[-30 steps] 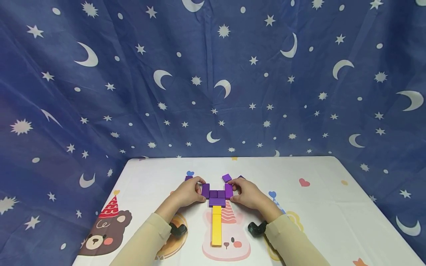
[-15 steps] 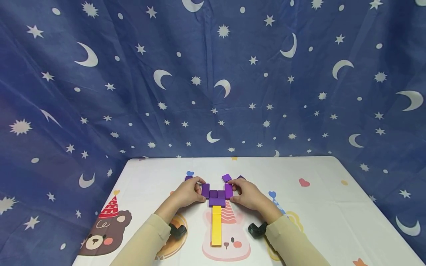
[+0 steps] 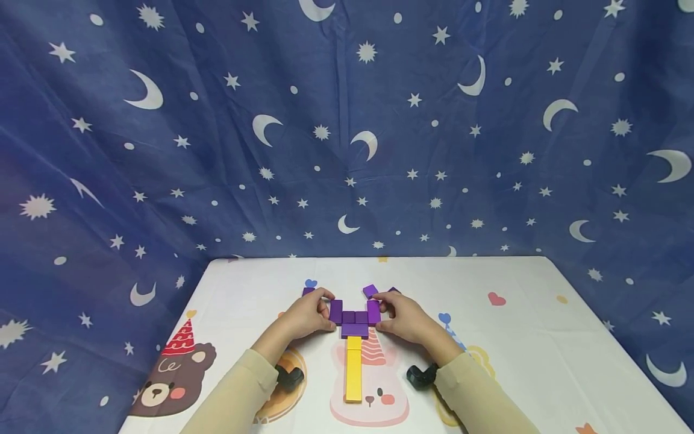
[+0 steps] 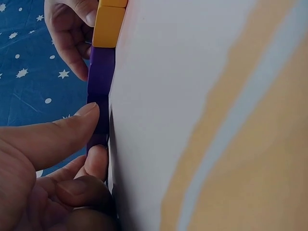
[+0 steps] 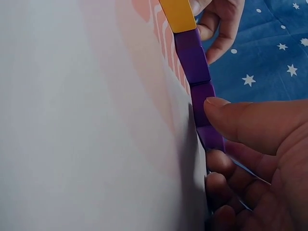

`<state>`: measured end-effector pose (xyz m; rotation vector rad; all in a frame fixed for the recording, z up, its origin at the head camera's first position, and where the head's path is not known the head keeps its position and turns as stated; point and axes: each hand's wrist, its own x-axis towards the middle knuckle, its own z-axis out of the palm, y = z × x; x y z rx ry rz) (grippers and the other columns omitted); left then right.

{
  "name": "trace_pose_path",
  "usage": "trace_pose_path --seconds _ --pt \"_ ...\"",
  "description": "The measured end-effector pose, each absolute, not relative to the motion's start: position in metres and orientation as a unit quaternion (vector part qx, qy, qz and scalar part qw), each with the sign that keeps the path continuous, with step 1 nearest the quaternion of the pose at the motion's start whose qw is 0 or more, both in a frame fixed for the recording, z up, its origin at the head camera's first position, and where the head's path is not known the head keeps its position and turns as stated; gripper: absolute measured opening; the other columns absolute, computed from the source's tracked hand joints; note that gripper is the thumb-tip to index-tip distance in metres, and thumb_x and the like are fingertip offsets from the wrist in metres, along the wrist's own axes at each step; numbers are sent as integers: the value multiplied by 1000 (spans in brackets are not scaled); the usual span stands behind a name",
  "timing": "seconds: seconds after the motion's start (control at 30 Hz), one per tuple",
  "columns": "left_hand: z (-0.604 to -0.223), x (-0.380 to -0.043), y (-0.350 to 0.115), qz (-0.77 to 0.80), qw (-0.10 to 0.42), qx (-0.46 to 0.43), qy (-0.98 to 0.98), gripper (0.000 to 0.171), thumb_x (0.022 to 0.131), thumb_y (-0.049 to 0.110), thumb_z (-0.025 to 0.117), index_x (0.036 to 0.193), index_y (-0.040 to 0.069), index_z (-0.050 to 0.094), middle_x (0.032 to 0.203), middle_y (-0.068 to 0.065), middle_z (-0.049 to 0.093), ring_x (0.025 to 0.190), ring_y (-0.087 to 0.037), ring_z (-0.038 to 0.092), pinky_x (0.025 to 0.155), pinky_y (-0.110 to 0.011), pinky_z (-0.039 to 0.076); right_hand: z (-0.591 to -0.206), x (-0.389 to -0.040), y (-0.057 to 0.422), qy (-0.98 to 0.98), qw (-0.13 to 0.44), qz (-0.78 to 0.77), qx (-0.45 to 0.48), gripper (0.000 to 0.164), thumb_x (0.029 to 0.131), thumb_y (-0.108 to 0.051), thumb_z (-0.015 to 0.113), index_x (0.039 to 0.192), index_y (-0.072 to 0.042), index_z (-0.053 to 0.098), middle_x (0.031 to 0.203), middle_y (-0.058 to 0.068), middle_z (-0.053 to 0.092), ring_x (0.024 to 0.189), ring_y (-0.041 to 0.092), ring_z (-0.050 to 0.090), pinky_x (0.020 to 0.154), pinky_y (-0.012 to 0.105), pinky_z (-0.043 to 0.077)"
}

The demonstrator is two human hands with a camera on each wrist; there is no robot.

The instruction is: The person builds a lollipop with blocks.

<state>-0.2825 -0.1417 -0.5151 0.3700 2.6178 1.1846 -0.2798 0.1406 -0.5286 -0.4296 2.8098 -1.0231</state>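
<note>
Flat purple and yellow blocks lie joined on the table in a Y-like figure. My left hand (image 3: 303, 316) pinches the left purple rectangular block (image 3: 336, 312) end to end, with thumb near and fingertips far. The right purple rectangular block (image 3: 374, 313) is pinched the same way by my right hand (image 3: 408, 318). Two small purple squares (image 3: 355, 317) sit between these two, above a crosswise purple block (image 3: 355, 331). Below runs a yellow stem (image 3: 353, 377), a short piece over a long one. In the right wrist view my thumb (image 5: 240, 118) lies against purple.
A loose purple square (image 3: 370, 292) lies just beyond the right block. Other purple pieces show partly behind the left hand (image 3: 308, 290) and the right hand (image 3: 394, 290). A printed white cloth (image 3: 520, 349) covers the table; a blue starry curtain (image 3: 347, 120) hangs behind.
</note>
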Motion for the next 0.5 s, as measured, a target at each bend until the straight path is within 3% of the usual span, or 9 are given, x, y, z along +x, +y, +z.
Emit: trace_pose_path --seconds 0.5 --pt "-515 -281 -142 406 118 126 897 59 82 11 92 134 11 64 83 1 62 73 -14 55 79 -33 45 -529 -281 144 917 77 -370 -131 61 85 -13 90 142 -18 69 99 -4 62 91 15 54 81 31 46"
